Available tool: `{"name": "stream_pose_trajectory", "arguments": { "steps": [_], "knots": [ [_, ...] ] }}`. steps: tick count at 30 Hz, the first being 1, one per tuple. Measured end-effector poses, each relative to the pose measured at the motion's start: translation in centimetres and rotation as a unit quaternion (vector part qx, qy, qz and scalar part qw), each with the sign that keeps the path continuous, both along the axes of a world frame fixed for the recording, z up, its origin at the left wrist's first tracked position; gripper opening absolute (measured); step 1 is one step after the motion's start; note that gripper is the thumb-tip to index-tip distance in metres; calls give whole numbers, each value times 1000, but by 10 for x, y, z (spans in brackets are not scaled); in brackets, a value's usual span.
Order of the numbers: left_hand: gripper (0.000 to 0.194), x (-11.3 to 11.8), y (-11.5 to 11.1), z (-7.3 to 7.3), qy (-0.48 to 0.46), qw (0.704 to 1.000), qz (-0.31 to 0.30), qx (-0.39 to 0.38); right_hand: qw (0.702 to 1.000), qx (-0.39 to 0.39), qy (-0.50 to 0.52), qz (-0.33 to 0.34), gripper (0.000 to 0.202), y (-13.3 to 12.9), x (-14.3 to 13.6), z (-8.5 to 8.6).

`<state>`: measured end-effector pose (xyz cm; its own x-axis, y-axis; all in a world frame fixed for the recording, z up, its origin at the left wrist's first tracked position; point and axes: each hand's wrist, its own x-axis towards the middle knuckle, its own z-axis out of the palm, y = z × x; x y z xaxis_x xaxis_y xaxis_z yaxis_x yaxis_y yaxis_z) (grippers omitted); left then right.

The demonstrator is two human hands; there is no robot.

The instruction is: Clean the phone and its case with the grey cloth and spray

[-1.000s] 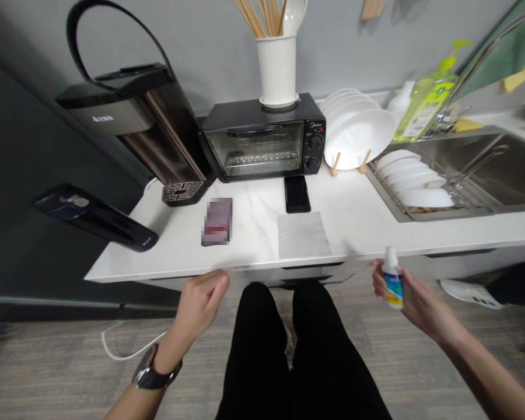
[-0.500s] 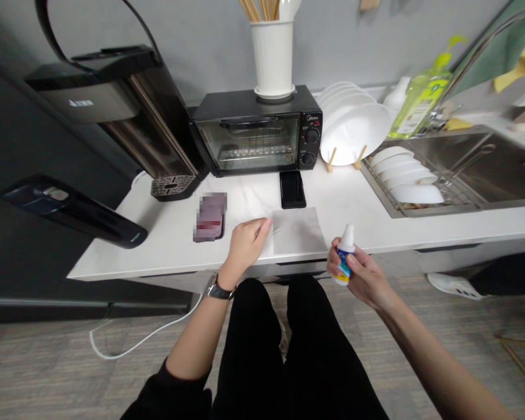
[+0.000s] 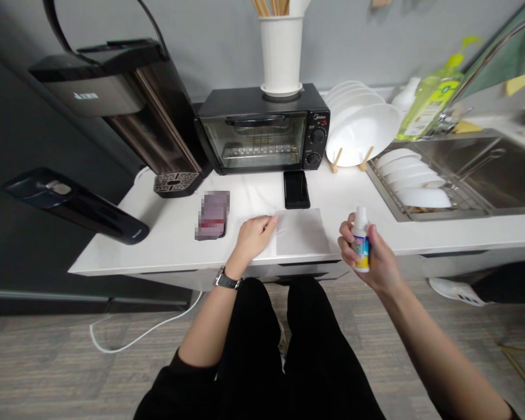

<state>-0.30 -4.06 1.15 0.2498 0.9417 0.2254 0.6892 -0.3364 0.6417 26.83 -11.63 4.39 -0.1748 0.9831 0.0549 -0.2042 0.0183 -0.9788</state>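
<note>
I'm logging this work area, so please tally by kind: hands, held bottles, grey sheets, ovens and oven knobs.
Hands (left hand, right hand): 2
Held bottle: 1
Grey sheet: 1
Oven: 1
Oven knobs: 2
Total: 7

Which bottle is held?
The small bottle with yellow on its label, in the right hand; the green pump bottle and white bottle stand by the sink.

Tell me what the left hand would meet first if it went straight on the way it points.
The left hand would likely meet the gray cloth first, near its upper left corner, then the black smartphone beyond; its height is unclear, so it might pass above.
</note>
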Motion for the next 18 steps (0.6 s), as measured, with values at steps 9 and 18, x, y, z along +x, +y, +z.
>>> {"name": "stream_pose_trajectory", "arguments": {
  "steps": [9,18],
  "knots": [
    [47,0,-1,-3,3,1000,-8,9,843,257,-473,9,49,56,16,-4],
    [46,0,0,-2,8,1000,-11,10,660,343,-664,83,44,83,15,-13]
  ]
}}
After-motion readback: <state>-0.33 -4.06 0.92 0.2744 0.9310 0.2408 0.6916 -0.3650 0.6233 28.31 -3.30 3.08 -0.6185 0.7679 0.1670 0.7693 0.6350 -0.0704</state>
